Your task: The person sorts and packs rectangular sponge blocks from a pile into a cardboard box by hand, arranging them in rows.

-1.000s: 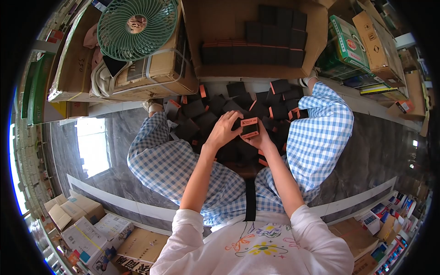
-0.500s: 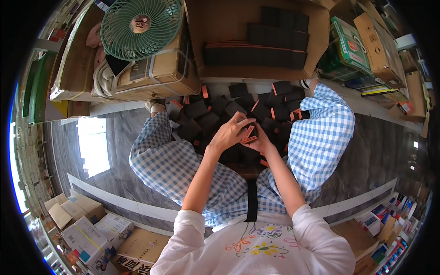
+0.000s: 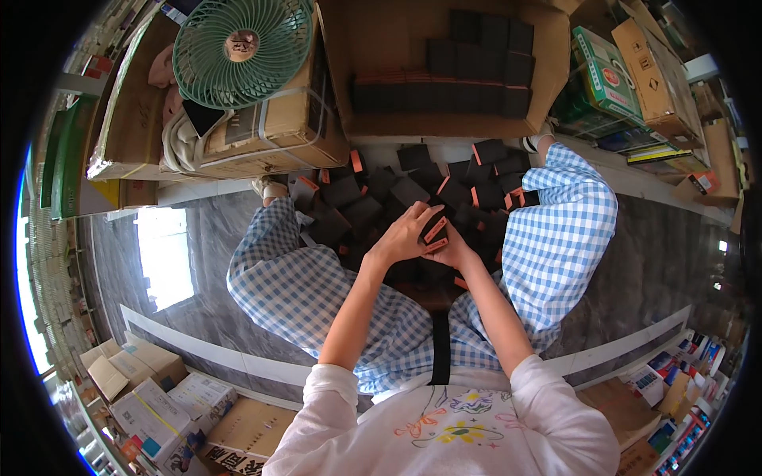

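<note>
Between my hands are what look like two small black boxes with orange edges (image 3: 435, 229), held one against the other. My left hand (image 3: 399, 236) is closed on them from the left, its fingers bent over the far side. From the right, my right hand (image 3: 456, 249) is wrapped round the same boxes, partly hiding them. Beneath and beyond my hands lies a loose heap of similar black boxes (image 3: 341, 190), several showing orange sides. The heap sits between my legs, in checked trousers.
Just past the heap, an open cardboard carton (image 3: 444, 125) holds rows of stacked black boxes (image 3: 429, 97). To its left a green fan (image 3: 242, 71) rests by a strapped carton (image 3: 278, 131). Green packs (image 3: 607, 75) stand at right; more cartons (image 3: 147, 365) lie behind at left.
The held boxes have turned: their orange edges met at an angle before and now run nearly parallel. Both hands have shifted slightly toward me and remain closed round them.
</note>
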`<state>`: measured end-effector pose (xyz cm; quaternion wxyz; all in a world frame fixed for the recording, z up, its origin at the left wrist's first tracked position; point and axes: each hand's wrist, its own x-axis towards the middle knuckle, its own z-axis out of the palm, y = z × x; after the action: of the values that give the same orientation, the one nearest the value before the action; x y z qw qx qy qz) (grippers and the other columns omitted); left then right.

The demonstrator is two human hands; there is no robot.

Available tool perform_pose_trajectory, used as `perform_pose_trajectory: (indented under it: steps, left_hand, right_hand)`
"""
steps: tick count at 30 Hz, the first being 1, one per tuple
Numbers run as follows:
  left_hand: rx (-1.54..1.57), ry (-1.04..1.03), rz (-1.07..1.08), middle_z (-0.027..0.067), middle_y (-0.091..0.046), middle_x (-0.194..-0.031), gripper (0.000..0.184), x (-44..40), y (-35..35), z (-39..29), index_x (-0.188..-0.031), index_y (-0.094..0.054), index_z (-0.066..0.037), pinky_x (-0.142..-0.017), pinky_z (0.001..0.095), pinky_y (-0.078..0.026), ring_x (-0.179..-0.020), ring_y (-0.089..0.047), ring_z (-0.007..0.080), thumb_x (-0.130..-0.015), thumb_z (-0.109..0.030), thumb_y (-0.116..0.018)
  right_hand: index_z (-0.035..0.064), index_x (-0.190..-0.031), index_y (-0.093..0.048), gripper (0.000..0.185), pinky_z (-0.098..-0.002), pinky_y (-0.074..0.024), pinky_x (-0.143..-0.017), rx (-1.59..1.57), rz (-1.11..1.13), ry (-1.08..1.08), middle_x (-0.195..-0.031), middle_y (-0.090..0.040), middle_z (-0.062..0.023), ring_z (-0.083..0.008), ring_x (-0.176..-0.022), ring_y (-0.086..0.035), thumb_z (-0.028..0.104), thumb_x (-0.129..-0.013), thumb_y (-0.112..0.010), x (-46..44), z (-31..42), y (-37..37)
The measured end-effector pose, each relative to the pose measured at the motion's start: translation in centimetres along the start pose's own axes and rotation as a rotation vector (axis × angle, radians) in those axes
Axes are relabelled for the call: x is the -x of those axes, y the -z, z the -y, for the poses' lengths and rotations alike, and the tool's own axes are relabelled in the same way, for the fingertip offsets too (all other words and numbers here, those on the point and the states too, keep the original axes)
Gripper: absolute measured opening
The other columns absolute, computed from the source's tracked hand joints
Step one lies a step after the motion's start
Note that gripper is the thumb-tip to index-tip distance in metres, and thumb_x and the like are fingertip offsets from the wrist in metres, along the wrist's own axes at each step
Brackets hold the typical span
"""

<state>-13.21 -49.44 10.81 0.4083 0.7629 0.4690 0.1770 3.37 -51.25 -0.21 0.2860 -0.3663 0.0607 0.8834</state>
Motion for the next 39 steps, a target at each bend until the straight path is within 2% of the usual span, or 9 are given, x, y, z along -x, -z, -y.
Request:
perform_pose_trajectory:
  steps: [3, 6, 12, 15, 18, 25, 27, 30, 39]
  left_hand:
    - [-0.120, -0.001, 0.039, 0.0107, -0.044, -0.121, 0.076, 0.3, -0.9, 1.9, -0.128, -0.049, -0.013, -0.089, 0.0387, -0.050, -0.111, -0.051, 0.0324, -0.058, 0.004, -0.072]
    - [-0.172, -0.013, -0.005, 0.0093, -0.044, -0.120, 0.075, 0.4, -1.7, 2.3, -0.125, -0.051, -0.015, -0.088, 0.0381, -0.051, -0.111, -0.050, 0.0316, -0.056, 0.007, -0.071]
    - [-0.114, -0.083, 0.024, 0.0098, -0.046, -0.117, 0.072, 0.3, -0.8, 1.0, -0.120, -0.056, -0.018, -0.088, 0.0393, -0.049, -0.110, -0.051, 0.0313, -0.056, 0.015, -0.063]
    - [-0.100, -0.100, -0.004, 0.0103, -0.047, -0.114, 0.070, 0.3, -0.6, 0.2, -0.118, -0.058, -0.017, -0.088, 0.0392, -0.049, -0.109, -0.051, 0.0311, -0.056, 0.016, -0.060]
    - [-0.122, -0.091, -0.002, 0.0103, -0.049, -0.113, 0.069, 0.2, -0.5, 0.1, -0.118, -0.060, -0.017, -0.089, 0.0385, -0.048, -0.110, -0.051, 0.0305, -0.057, 0.017, -0.059]
    - [-0.157, -0.093, 0.001, 0.0102, -0.049, -0.114, 0.071, 0.2, -0.2, -0.6, -0.120, -0.059, -0.017, -0.091, 0.0380, -0.048, -0.111, -0.050, 0.0311, -0.058, 0.018, -0.056]
    - [-0.009, 0.031, 0.040, 0.0105, -0.048, -0.116, 0.071, 0.2, 0.2, -1.1, -0.120, -0.058, -0.016, -0.093, 0.0383, -0.048, -0.115, -0.049, 0.0325, -0.059, 0.019, -0.053]
    - [0.078, -0.052, -0.083, 0.0110, -0.047, -0.119, 0.070, 0.2, 0.1, -0.4, -0.119, -0.058, -0.012, -0.095, 0.0386, -0.047, -0.118, -0.047, 0.0339, -0.059, 0.022, -0.048]
    - [0.127, -0.016, -0.114, 0.0126, -0.046, -0.119, 0.064, 0.1, 0.3, 0.3, -0.115, -0.057, -0.008, -0.091, 0.0395, -0.047, -0.117, -0.046, 0.0354, -0.058, 0.020, -0.044]
  right_hand:
    - [0.0192, -0.132, -0.041, 0.050, -0.0486, -0.0439, -0.095, 0.159, -0.075, -0.094, -0.130, -0.045, -0.0075, -0.0267, -0.116, -0.048, 0.053, -0.097, -0.029, 0.7, 0.1, -0.7]
    - [0.0187, -0.129, -0.044, 0.049, -0.0447, -0.0474, -0.091, 0.109, -0.067, -0.080, -0.125, -0.049, -0.0060, -0.0243, -0.109, -0.052, 0.053, -0.096, -0.033, 0.9, -0.1, -0.9]
    - [0.0176, -0.126, -0.044, 0.041, -0.0457, -0.0465, -0.091, 0.088, -0.029, -0.022, -0.124, -0.048, -0.0067, -0.0257, -0.111, -0.051, 0.046, -0.099, -0.032, 1.3, 0.6, -0.9]
    - [0.0147, -0.127, -0.046, 0.051, -0.0473, -0.0444, -0.094, 0.054, -0.057, -0.024, -0.125, -0.050, -0.0105, -0.0277, -0.113, -0.051, 0.051, -0.098, -0.024, 0.8, 0.7, -0.6]
    - [0.0142, -0.127, -0.047, 0.053, -0.0473, -0.0437, -0.094, 0.012, 0.034, 0.005, -0.125, -0.050, -0.0110, -0.0283, -0.112, -0.052, 0.052, -0.098, -0.024, 0.2, 0.4, 0.2]
    - [0.0138, -0.126, -0.048, 0.053, -0.0465, -0.0439, -0.094, -0.026, -0.023, -0.042, -0.122, -0.052, -0.0107, -0.0282, -0.110, -0.053, 0.052, -0.098, -0.025, 0.5, 0.5, 0.0]
    - [0.0133, -0.124, -0.049, 0.052, -0.0442, -0.0458, -0.091, -0.149, 0.081, -0.033, -0.119, -0.053, -0.0096, -0.0269, -0.107, -0.054, 0.051, -0.098, -0.026, 0.1, 0.4, 0.4]
    - [0.0130, -0.124, -0.048, 0.051, -0.0417, -0.0477, -0.088, -0.088, 0.102, 0.026, -0.116, -0.054, -0.0084, -0.0254, -0.105, -0.054, 0.050, -0.098, -0.026, 0.0, 0.7, 0.3]
    - [0.0134, -0.130, -0.043, 0.051, -0.0430, -0.0475, -0.090, -0.128, 0.027, 0.032, -0.121, -0.050, -0.0093, -0.0246, -0.106, -0.053, 0.049, -0.099, -0.025, 0.3, 1.3, -0.7]
